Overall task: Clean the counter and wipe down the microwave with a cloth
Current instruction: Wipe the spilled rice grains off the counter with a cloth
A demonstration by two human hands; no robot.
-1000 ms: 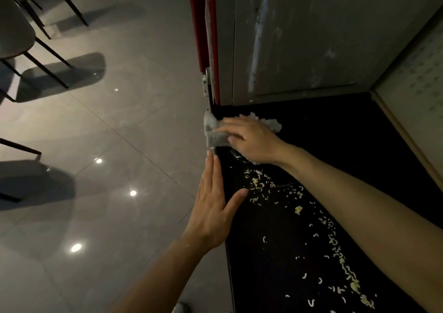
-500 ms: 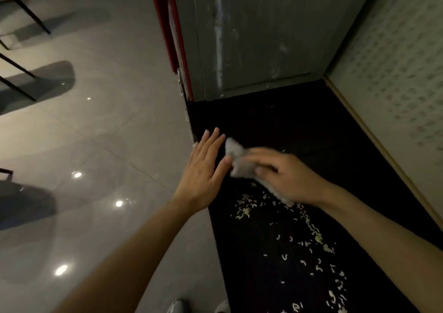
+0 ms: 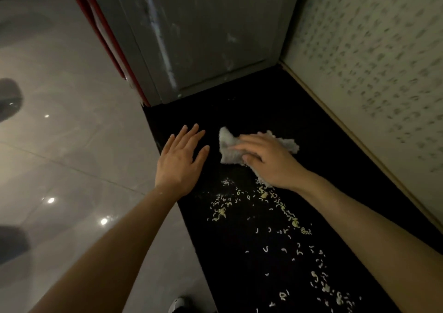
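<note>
Now pressing soft, light, limp cloth [image 3: 229,151] onto counter [image 3: 263,111] with right hand [image 3: 269,163], fingers straight, together; left hand [image 3: 181,163] just left, fingers spread. Probably best bunched mid-cloth.

Glossy grey tiled floor [image 3: 72,145]: fills left half of view. Small bright light reflections [image 3: 103,221] scattered on floor, near side. Blurred dark shapes [image 3: 10,97] at floor's left edge; what they are cannot be told. Toe of grey shoe [image 3: 178,304] on floor at bottom edge. Pale wall with faint speckled pattern [image 3: 371,73] well right of floor. Light wooden trim strip [image 3: 347,130] along wall's foot, on side facing floor.
</note>
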